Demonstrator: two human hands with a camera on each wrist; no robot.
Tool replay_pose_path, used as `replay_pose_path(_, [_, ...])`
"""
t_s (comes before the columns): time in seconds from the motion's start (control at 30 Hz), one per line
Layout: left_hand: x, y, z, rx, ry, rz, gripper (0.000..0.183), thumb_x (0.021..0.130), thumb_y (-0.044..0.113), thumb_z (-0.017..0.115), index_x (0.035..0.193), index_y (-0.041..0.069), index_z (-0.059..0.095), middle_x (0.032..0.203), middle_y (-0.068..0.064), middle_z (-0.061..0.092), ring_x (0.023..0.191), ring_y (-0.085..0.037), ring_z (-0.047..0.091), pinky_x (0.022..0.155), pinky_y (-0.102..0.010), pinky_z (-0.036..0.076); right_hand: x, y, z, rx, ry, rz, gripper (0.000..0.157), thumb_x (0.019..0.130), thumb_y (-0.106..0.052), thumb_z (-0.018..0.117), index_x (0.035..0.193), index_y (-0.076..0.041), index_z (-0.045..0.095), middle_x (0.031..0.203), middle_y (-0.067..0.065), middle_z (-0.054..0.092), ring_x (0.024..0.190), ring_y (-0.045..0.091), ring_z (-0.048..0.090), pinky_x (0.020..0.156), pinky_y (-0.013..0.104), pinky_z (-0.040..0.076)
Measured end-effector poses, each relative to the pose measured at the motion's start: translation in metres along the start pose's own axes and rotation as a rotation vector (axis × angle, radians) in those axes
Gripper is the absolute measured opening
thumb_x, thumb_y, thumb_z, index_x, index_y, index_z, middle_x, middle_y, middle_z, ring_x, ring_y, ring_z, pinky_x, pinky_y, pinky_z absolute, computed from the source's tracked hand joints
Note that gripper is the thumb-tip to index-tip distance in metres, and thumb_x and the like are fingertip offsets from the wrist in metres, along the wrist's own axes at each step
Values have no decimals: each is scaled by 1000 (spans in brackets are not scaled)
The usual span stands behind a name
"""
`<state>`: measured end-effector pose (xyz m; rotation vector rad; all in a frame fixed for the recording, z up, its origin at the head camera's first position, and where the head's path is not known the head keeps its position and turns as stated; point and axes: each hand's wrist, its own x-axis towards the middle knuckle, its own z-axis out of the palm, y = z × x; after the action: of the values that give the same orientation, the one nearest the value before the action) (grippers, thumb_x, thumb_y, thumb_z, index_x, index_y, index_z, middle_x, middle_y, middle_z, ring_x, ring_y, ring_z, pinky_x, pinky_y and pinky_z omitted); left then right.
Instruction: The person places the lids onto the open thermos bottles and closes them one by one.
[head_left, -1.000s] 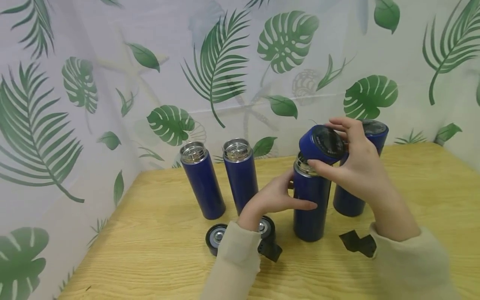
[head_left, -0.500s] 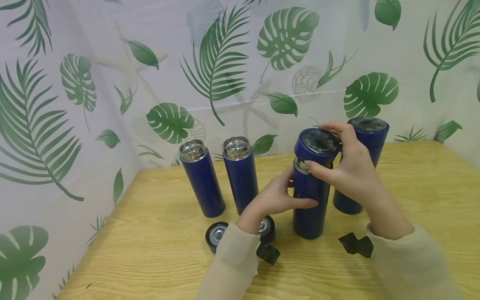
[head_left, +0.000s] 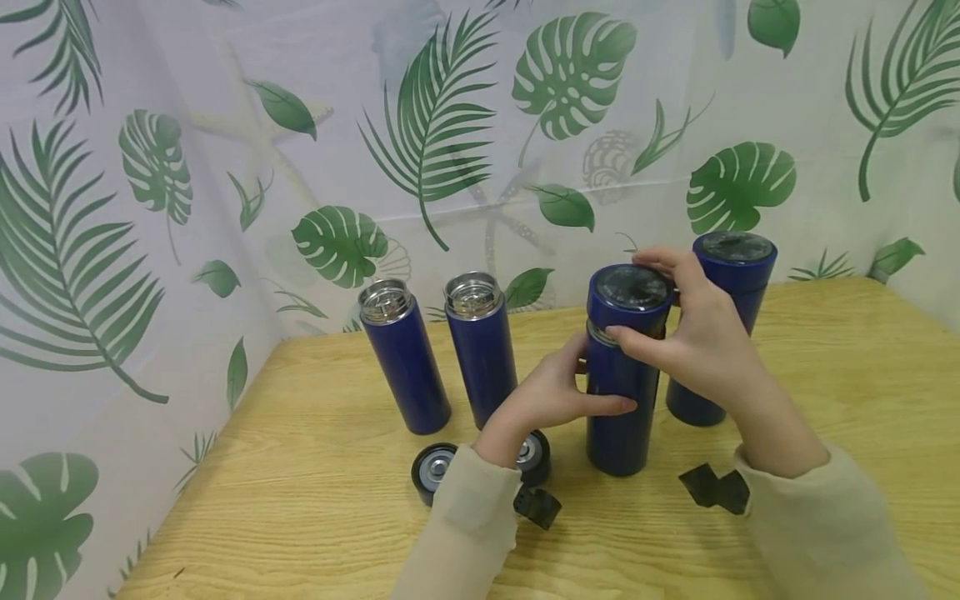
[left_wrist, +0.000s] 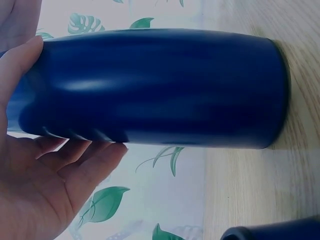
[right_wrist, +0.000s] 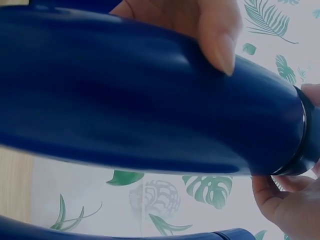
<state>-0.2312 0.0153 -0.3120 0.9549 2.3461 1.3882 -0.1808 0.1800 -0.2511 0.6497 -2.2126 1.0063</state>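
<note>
Head view shows a cylindrical dark-blue bottle (head_left: 617,437) standing upright on a yellow wood-grain table (head_left: 300,517). The left hand (head_left: 553,387) grasps its body, thumb across the front, while the left wrist view shows fingers along its side. The right hand (head_left: 705,337) grips a round blue lid (head_left: 628,298) with a glossy black top, held over the bottle's mouth with a little silver neck showing beneath. Behind, to the right, stands a lidded blue bottle (head_left: 693,400); to the left stand two lidless blue bottles (head_left: 412,367). Two upturned round lids (head_left: 435,472) lie by the beige left sleeve (head_left: 468,517)
</note>
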Motion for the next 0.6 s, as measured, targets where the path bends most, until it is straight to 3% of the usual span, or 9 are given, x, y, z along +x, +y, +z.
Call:
replay_pose_path(0.4, [1, 0, 0, 12, 3, 5, 70, 73, 30, 73, 132, 24, 35, 119, 9, 49, 107, -11, 48, 84, -30, 42, 0, 1, -4, -25, -57, 18, 67, 67, -3, 75, 123, 1, 38, 112, 19, 50, 92, 33, 54, 75, 49, 43])
replay_pose_path(0.6, [1, 0, 1, -34, -2, 22, 68, 75, 30, 71, 132, 25, 33, 120, 9, 48, 106, -9, 48, 83, -27, 42, 0, 1, -4, -19, -85, 40, 67, 68, -7, 75, 123, 1, 38, 114, 19, 46, 96, 34, 51, 76, 50, 41])
